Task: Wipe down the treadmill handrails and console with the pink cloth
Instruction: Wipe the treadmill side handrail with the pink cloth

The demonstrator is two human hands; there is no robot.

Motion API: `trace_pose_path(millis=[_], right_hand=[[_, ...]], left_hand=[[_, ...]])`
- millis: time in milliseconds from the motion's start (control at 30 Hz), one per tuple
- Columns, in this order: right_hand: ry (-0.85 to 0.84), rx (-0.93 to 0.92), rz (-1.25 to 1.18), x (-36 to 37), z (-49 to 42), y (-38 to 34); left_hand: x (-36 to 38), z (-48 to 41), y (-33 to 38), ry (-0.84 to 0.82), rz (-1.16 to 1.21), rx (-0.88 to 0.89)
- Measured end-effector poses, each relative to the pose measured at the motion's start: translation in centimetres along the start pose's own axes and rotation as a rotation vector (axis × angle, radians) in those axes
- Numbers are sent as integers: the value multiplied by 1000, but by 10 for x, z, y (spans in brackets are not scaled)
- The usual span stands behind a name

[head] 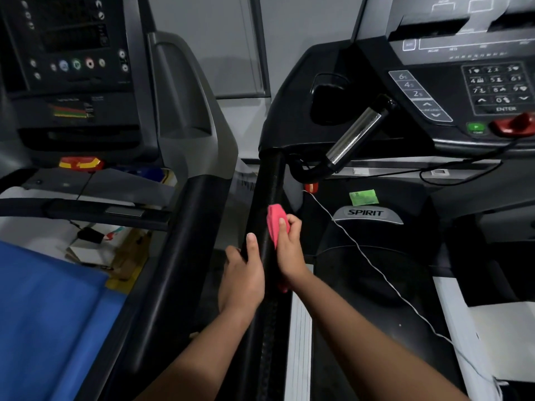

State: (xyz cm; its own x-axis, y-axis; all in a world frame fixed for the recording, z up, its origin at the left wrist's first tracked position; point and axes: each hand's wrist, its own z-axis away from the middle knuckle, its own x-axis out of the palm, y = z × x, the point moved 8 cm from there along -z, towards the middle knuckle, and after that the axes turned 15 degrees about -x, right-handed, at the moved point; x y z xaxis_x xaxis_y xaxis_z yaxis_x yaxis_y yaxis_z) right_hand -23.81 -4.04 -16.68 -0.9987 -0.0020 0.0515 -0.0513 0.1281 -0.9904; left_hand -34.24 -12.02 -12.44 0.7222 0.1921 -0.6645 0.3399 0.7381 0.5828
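Pink cloth [274, 224] under right hand [289, 250] fingers [282, 222], against handrail [267, 180].

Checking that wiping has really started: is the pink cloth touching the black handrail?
Touching. The head view shows the right hand pressing the pink cloth flat against the black handrail, no gap visible between them.

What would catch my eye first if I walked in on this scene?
Probably the pink cloth, bright against the black handrail at centre, pressed there by the right hand while the left hand grips the rail just below. Next, the red stop button on the console at upper right, and the blue sheet at lower left.
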Motion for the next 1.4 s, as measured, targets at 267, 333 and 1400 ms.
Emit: trace_pose_path(millis=[267, 333, 1400], right_hand=[[-64, 397, -393, 22, 62, 26], [-84, 431, -364, 22, 78, 34], [-155, -296, 1086, 33, -25, -86]], left_hand=[[2, -2, -1, -36, 32, 11], [2, 0, -1, -52, 37, 4], [0, -15, -5, -14, 46, -16]])
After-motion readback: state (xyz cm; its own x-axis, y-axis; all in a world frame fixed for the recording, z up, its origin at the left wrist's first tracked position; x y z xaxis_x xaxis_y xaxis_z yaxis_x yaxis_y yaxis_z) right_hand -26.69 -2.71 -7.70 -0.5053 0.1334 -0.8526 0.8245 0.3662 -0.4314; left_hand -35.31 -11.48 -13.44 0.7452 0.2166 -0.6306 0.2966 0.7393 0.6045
